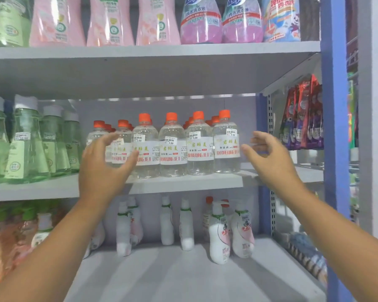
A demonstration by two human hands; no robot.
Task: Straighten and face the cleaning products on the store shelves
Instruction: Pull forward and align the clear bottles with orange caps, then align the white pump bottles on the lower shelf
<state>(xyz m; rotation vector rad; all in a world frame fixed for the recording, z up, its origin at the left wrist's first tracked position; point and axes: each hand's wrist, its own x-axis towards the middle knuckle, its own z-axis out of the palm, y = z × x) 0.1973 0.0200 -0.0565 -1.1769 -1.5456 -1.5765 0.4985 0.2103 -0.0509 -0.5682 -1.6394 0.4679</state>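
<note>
The row of clear bottles with orange caps (172,147) stands on the middle shelf (183,182), along its front edge, and it lies directly ahead of both hands, between them. The row runs left to right, parallel to the front edge of the shelf, and each bottle stands upright, so its long axis is vertical.

The left hand (103,168) is at the left end of the row. Its fingers are spread wide and curved, in front of the second bottle from the left, but I cannot tell if they already touch it. The right hand (268,155) is beside the right end of the row, also wide and loosely curved, and holds nothing; a small gap separates it from the last bottle. The left hand looks nearer to the bottles than the right one.

The bottles are transparent, filled with a colourless liquid, with white labels that carry red and yellow text and a small price sticker above. The four on the right show their labels to the front and stand close together. The two at the left end sit a little further back and lower in the view, so I judge that this end of the row needs pulling forward.
</note>
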